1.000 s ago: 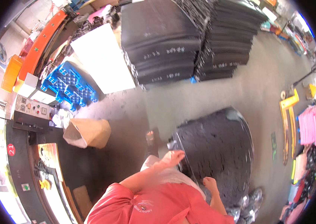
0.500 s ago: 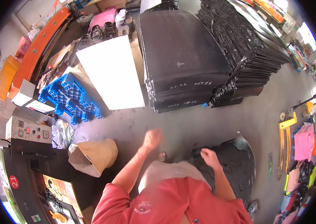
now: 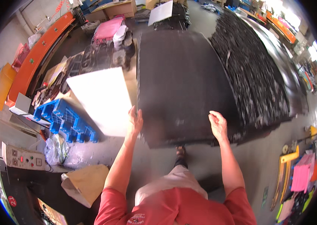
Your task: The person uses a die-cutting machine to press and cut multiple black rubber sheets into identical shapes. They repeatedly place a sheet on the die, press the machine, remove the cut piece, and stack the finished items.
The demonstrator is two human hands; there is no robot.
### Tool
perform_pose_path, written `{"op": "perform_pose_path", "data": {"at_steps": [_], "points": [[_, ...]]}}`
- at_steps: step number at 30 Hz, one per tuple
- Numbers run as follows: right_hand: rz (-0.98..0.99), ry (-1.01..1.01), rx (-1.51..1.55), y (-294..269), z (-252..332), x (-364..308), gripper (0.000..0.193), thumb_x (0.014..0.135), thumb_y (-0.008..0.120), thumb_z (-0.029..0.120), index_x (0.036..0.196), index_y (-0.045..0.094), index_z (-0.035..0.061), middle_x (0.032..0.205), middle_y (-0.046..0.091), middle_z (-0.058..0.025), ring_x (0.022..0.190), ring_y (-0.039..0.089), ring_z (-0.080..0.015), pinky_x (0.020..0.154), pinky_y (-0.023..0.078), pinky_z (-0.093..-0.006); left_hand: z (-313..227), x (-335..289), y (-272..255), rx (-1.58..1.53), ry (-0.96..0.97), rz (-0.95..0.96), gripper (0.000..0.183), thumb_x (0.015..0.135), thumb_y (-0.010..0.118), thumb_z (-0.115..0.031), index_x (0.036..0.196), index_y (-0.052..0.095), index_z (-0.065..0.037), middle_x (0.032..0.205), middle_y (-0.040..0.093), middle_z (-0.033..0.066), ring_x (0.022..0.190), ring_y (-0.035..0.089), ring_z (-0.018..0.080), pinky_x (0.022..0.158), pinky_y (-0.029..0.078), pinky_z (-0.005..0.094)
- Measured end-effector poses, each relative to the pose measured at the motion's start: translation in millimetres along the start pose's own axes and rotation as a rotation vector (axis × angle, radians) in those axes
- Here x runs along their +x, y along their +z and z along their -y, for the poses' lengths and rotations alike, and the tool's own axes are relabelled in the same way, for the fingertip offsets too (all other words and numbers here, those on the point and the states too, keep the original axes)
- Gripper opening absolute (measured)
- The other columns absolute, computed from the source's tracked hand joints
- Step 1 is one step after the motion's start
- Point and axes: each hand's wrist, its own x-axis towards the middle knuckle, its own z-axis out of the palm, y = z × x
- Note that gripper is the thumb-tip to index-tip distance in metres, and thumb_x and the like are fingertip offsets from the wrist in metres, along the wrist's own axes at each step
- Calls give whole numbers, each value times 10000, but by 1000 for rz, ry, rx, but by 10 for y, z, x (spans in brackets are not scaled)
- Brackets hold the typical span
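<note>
At twelve o'clock lies a black sheet stack [image 3: 183,71], lengthwise away, with the left hand [image 3: 134,121] at its eight-o'clock edge, the right hand [image 3: 219,126] nearer, over its four-o'clock side, both empty, fingers [image 3: 214,116] loosely parted.

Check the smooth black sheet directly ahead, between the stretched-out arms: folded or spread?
Spread: the black sheet shows one broad, smooth face, with no fold visible.

Light: glare at your far left and upper right
Board [image 3: 100,101]: washed-out white
Stack [image 3: 183,78]: dark, slightly blurred
Rim: black, edges bowed
</note>
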Motion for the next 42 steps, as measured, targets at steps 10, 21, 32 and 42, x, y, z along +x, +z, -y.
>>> {"op": "perform_pose_path", "data": {"at_steps": [10,21,32,42], "points": [[-122,-237,-712,604,-662,2884,541,989,696,329,1400,597,-7,1461,503,-270,1386,442,-486,1200,365,-589,-337,1302,1033,278,-226,22,500,1013,677,-134,1409,553,143,1359,606,380,1260,586,541,1089,501,537],[-67,-193,-703,815,-630,3279,587,990,689,318,1435,558,-43,1533,415,-261,1475,331,-488,1269,257,-638,-465,1418,1053,446,-47,-42,374,905,702,-9,1243,628,134,1290,627,312,1172,603,494,1076,463,565],[-103,-244,-753,826,-718,3266,548,985,701,273,1425,570,-27,1512,439,-253,1454,369,-479,1245,315,-618,-109,2014,1029,189,-531,118,357,967,757,-306,1008,671,38,833,693,237,796,691,459,765,556,519],[-89,-221,-719,808,-630,3263,513,969,722,224,1391,568,-24,1490,445,-231,1431,383,-467,1227,337,-608,-627,2336,1070,423,288,399,137,1004,597,-173,899,666,-117,811,669,158,657,697,382,568,557,504]]}}
